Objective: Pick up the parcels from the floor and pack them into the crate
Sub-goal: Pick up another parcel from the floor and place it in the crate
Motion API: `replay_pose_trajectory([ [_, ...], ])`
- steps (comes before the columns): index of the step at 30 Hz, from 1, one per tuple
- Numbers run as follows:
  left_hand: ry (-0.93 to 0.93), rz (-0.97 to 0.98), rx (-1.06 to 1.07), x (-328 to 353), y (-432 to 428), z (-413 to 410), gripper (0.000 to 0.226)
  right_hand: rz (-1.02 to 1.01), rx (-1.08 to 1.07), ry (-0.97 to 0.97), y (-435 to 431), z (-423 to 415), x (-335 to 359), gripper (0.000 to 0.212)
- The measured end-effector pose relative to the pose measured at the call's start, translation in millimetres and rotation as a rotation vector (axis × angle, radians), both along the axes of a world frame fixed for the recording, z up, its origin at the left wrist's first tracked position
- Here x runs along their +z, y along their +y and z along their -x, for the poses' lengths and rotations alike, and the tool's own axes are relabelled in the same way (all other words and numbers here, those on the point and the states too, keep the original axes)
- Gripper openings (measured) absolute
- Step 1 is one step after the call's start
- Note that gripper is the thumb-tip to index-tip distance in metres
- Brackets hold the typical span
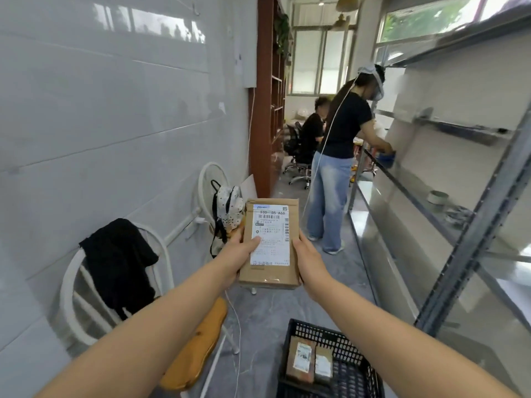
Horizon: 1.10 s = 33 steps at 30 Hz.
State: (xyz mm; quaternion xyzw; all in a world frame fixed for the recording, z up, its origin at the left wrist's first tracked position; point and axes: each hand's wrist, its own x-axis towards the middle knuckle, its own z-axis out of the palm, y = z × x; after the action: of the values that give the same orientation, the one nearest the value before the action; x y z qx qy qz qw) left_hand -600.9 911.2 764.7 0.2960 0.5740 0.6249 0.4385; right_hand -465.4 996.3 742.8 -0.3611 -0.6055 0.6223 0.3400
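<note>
Both hands hold a flat, rectangular brown cardboard parcel in mid-air over the grey floor, beyond and well apart from the black plastic lattice crate. The parcel's long axis runs away from the wearer. Its white shipping label faces the camera with its heading at the far end, and the smaller print is too fine to read. The left hand grips the left edge with the thumb laid across the label. The right hand clasps the right edge. The fingers of both curl behind the box, out of sight. The crate is cut off by the bottom edge and partly crossed by the right forearm. Inside it, two smaller brown labelled parcels sit side by side. A white metal chair draped with black cloth stands at left.
</note>
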Motion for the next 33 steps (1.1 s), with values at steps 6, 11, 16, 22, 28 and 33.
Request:
replay_pose_trajectory([
  [6,0.068,0.019,-0.144,3,78,10,0.038,-0.013,-0.224,-0.034,51,-5,0,0.04],
  [11,0.005,0.057,-0.208,-4,135,-13,0.032,0.019,-0.348,-0.055,92,-26,-2,0.035],
  [16,-0.004,0.03,-0.247,-8,191,-36,0.027,0.012,-0.42,-0.088,150,-49,-8,0.039],
  [22,-0.01,0.059,-0.263,-12,262,-63,0.033,0.064,-0.399,-0.065,219,-78,-15,0.035],
  [28,0.043,0.136,-0.289,-45,324,-87,0.03,0.089,-0.399,-0.115,289,-106,-50,0.04],
  [33,0.05,0.272,-0.373,-98,365,-93,0.03,0.214,-0.391,-0.231,321,-117,-98,0.04],
])
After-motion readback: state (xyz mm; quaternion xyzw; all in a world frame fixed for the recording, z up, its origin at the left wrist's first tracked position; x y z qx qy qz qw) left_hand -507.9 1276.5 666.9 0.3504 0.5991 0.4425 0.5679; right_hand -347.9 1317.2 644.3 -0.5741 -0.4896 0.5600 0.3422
